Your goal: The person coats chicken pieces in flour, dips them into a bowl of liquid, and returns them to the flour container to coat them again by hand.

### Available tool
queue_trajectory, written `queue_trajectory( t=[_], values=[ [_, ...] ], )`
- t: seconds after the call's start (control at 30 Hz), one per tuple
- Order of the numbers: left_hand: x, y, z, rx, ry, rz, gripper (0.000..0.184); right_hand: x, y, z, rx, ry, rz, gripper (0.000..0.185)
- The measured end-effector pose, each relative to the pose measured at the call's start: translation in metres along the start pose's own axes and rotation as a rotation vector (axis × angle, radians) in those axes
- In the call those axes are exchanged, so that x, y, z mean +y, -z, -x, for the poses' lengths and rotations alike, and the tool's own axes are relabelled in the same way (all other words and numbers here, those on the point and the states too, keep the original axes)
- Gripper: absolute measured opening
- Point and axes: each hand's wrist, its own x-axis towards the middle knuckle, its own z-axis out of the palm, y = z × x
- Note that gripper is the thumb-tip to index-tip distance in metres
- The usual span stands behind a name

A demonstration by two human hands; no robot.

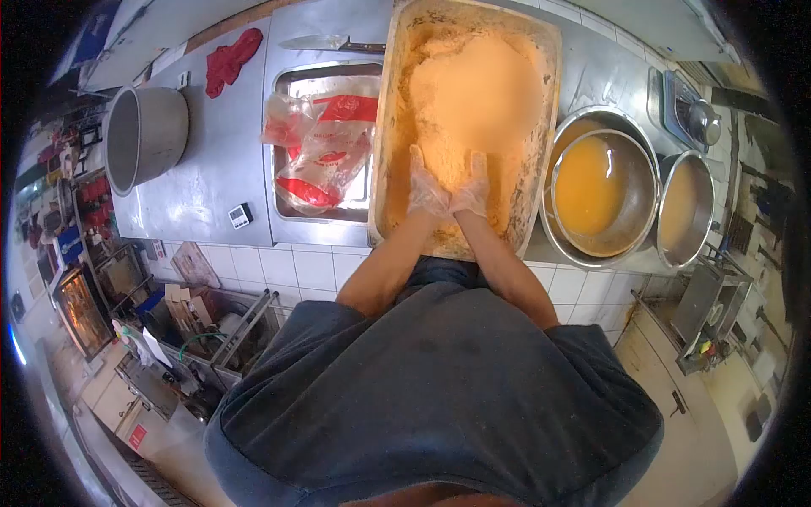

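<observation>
A deep rectangular tub [379,127] holds a large heap of orange, breadcrumb-like coating [473,84]. Both my hands wear clear plastic gloves and are inside the tub at its near end. My left hand [429,193] rests in the crumbs with its fingers stretched forward. Beside it, wrists close together, my right hand [470,193] also has extended fingers partly sunk in the crumbs. Loose crumbs lie between and ahead of the two hands. Whether anything is buried under the heap I cannot tell.
Right of the tub stand a metal bowl of yellow-orange liquid [583,190] and another pot [683,203]. Left are a red-and-clear plastic bag [325,152], a knife [334,43], a timer [241,216], a red cloth [232,63] and a large grey pot [145,139].
</observation>
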Motion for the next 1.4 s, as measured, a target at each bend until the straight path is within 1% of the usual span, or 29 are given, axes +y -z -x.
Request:
queue_trajectory(
  t=[0.07,0.1,0.17,0.2,0.27,0.3,0.37,0.4,0.43,0.47,0.5,0.53,0.6,0.63,0.7,0.8,0.87,0.97,1.03,1.07,1.1,1.17,1.2,1.27,1.3,1.33,1.4],
  values=[
    [0.006,-0.006,0.013,-0.159,0.028,0.106,0.058,-0.041,-0.052,0.036,-0.044,-0.141,-0.185,0.051],
    [0.007,-0.012,0.014,-0.245,0.044,0.162,0.057,-0.056,-0.071,0.036,-0.04,-0.125,-0.162,0.051],
    [0.007,-0.027,0.007,-0.272,0.015,0.188,0.056,-0.077,-0.088,0.041,-0.022,-0.103,-0.117,0.051],
    [0.01,-0.036,0.0,-0.288,-0.001,0.199,0.056,-0.081,-0.088,0.03,0.012,-0.139,-0.056,0.051],
    [0.017,-0.056,-0.012,-0.363,-0.077,0.091,0.053,-0.091,-0.096,-0.012,0.073,-0.203,0.068,0.051],
    [0.022,-0.067,-0.024,-0.403,-0.118,0.036,0.052,-0.097,-0.108,-0.021,0.069,-0.221,0.072,0.052],
    [0.028,-0.052,-0.1,-0.458,-0.793,-1.087,0.053,-0.11,-0.141,-0.035,0.061,-0.266,0.079,0.053],
    [0.035,-0.061,-0.101,-0.448,-0.797,-1.058,0.053,-0.105,-0.13,-0.074,-0.114,-0.055,0.407,0.053],
    [0.043,-0.071,-0.1,-0.438,-0.802,-1.028,0.053,-0.096,-0.099,-0.129,-0.287,0.166,0.727,0.054],
    [0.057,-0.116,-0.058,-0.424,-0.46,-0.407,0.053,-0.094,-0.093,-0.146,-0.418,0.362,0.888,0.053],
    [0.067,-0.144,-0.034,-0.386,-0.101,0.204,0.052,-0.093,-0.088,-0.161,-0.52,0.584,1.024,0.054],
    [0.072,-0.144,-0.039,-0.477,-0.192,0.042,0.053,-0.094,-0.097,-0.165,-0.582,0.774,0.998,0.053],
    [0.081,-0.133,-0.059,-0.638,-0.367,-0.29,0.055,-0.107,-0.126,-0.145,-0.342,0.593,0.874,0.052],
    [0.085,-0.133,-0.069,-0.571,-0.455,-0.543,0.055,-0.13,-0.156,-0.107,-0.055,0.232,0.756,0.05],
    [0.094,-0.143,-0.082,-0.412,-0.629,-1.04,0.055,-0.145,-0.175,-0.093,0.234,0.104,0.839,0.048],
    [0.102,-0.151,-0.099,-0.09,-0.877,-1.759,0.055,-0.146,-0.141,-0.133,0.267,0.84,1.474,0.048],
    [0.104,-0.148,-0.122,-0.128,-0.908,-2.09,0.059,-0.15,-0.121,-0.171,0.192,0.987,1.603,0.048],
    [0.099,-0.137,-0.174,-0.167,-0.95,-2.595,0.065,-0.142,-0.097,-0.222,0.111,1.081,1.644,0.049],
    [0.092,-0.148,-0.19,-0.069,-0.937,-2.623,0.071,-0.134,-0.09,-0.233,0.112,1.123,1.659,0.049],
    [0.086,-0.149,-0.194,0.031,-0.911,-2.478,0.074,-0.139,-0.106,-0.203,0.185,1.03,1.857,0.049],
    [0.081,-0.144,-0.194,0.126,-0.87,-2.339,0.078,-0.144,-0.112,-0.192,0.153,0.896,1.883,0.048],
    [0.08,-0.144,-0.168,0.073,-0.696,-2.242,0.086,-0.151,-0.111,-0.182,0.09,0.633,1.916,0.047],
    [0.085,-0.155,-0.156,0.05,-0.634,-2.183,0.089,-0.157,-0.116,-0.19,0.002,0.589,2.139,0.045],
    [0.092,-0.158,-0.136,0.061,-0.423,-2.096,0.091,-0.161,-0.119,-0.198,-0.205,0.446,2.578,0.042],
    [0.097,-0.159,-0.133,0.07,-0.325,-2.047,0.091,-0.161,-0.118,-0.2,-0.178,0.461,2.471,0.039],
    [0.096,-0.147,-0.136,0.046,-0.31,-1.989,0.091,-0.161,-0.118,-0.184,-0.155,0.459,2.367,0.037],
    [0.093,-0.124,-0.145,-0.007,-0.29,-1.862,0.09,-0.161,-0.122,-0.163,-0.059,0.38,1.927,0.034]
  ],
)
